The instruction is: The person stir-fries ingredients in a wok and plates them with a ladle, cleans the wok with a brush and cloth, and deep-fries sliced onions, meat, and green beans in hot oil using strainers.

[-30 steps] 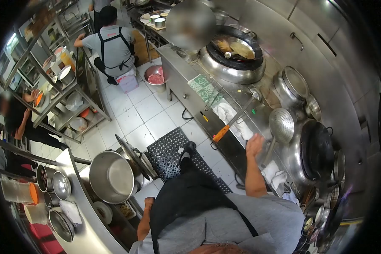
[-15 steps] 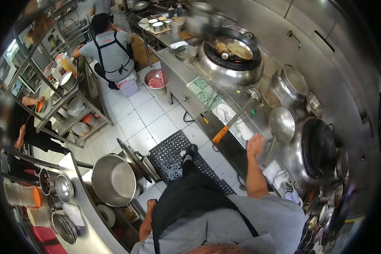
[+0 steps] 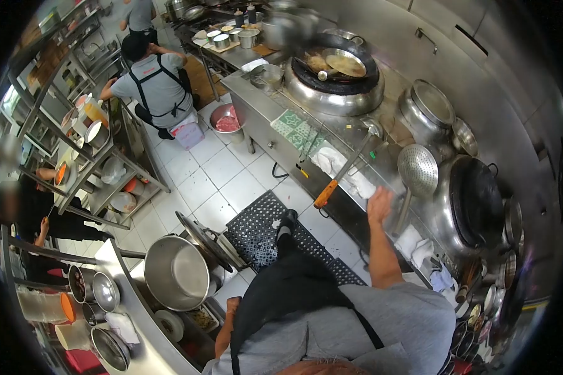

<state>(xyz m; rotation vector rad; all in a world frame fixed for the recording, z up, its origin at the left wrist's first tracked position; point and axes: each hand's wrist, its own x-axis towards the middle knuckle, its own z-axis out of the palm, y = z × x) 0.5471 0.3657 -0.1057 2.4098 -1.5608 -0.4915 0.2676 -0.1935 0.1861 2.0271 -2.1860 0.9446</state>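
Observation:
My right hand [image 3: 380, 205] hovers over the front edge of the steel counter, fingers loosely apart and slightly blurred, with nothing visible in it. Just beyond it lies a crumpled white cloth [image 3: 339, 165]. A ladle [image 3: 327, 193] with an orange handle rests across the counter edge, left of that hand. To the right is a large perforated skimmer [image 3: 418, 170], its handle pointing toward me. My left hand [image 3: 233, 304] hangs low at my side near a big steel pot [image 3: 176, 273]; its fingers are mostly hidden.
A wok [image 3: 342, 67] with food and liquid sits on the far burner; a black wok [image 3: 475, 206] is at right. A perforated black mat [image 3: 256, 228] lies underfoot. One person [image 3: 156, 87] sits ahead; another person [image 3: 25, 209] stands at left. A basin of meat [image 3: 226, 124] is on the floor.
The view has shifted slightly, moving the left-side pots rightward in the picture. My right hand remains beside the cloth and skimmer, and my left hand still hangs low.

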